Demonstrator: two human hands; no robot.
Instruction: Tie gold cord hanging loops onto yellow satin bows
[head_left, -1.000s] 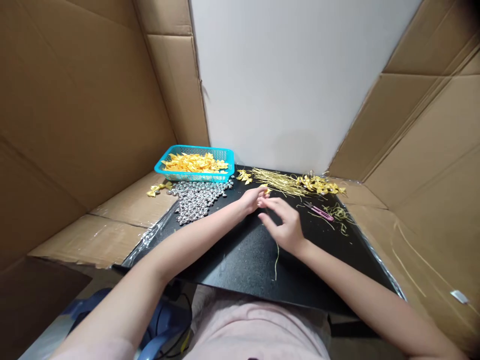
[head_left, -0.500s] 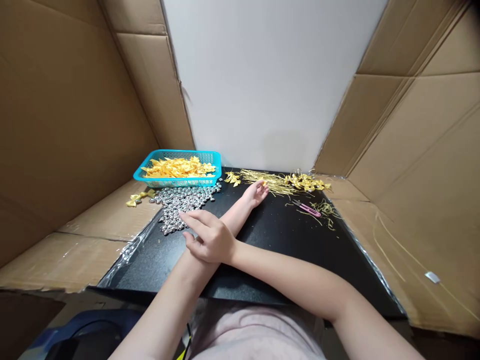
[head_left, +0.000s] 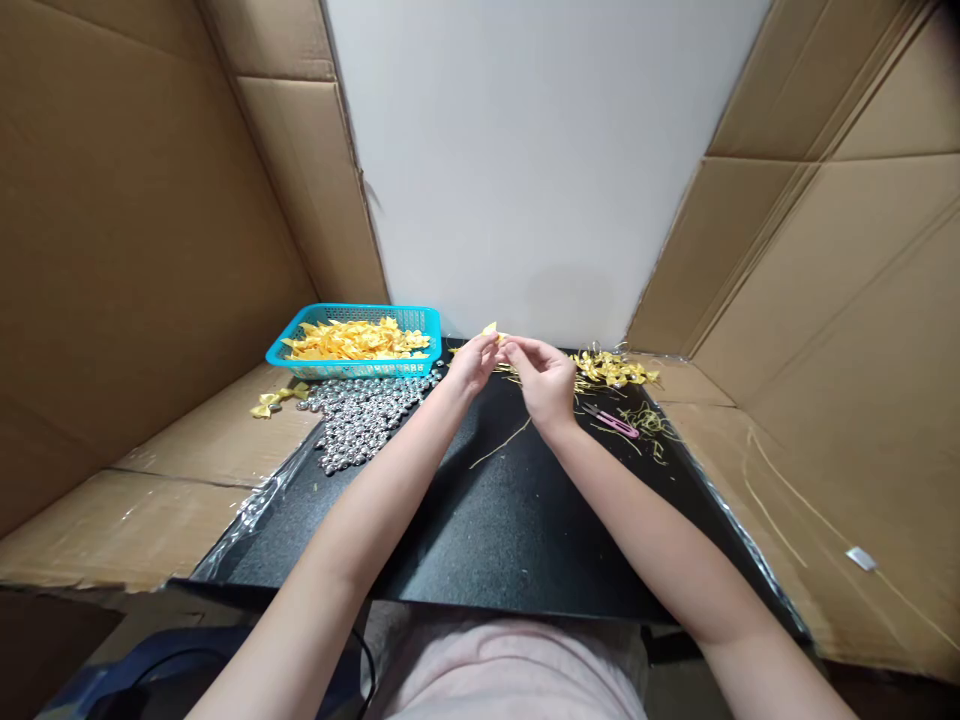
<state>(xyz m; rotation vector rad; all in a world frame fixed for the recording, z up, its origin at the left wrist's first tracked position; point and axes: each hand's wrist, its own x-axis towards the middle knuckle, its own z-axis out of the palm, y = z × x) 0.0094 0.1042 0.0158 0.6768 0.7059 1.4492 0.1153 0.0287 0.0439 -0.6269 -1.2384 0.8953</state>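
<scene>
Over the middle of the black table, my left hand (head_left: 474, 364) is closed in a pinch on a yellow ribbon bow (head_left: 490, 328), whose tip stands up above the fingers. Beside it, my right hand (head_left: 547, 382) is also closed, its fingertips meeting those of the left at the bow. A thin gold cord (head_left: 500, 445) trails from under the right hand towards the lower left. What else lies between the fingertips is hidden. Loose gold cords (head_left: 589, 383) lie behind the right hand, partly covered by it.
A blue basket (head_left: 352, 372) of yellow bows stands at back left. Silver beads (head_left: 360, 425) spread before it; two bows (head_left: 277, 398) lie beside them. At right are tied bows (head_left: 611, 368), pink thread snips (head_left: 616, 421) and cord scraps (head_left: 651, 425). Cardboard walls (head_left: 840, 350) flank the table.
My right hand has left its place by the beads, over my left forearm, and moved right to the left hand. The left hand has shifted left and up; a cord now hangs below.
</scene>
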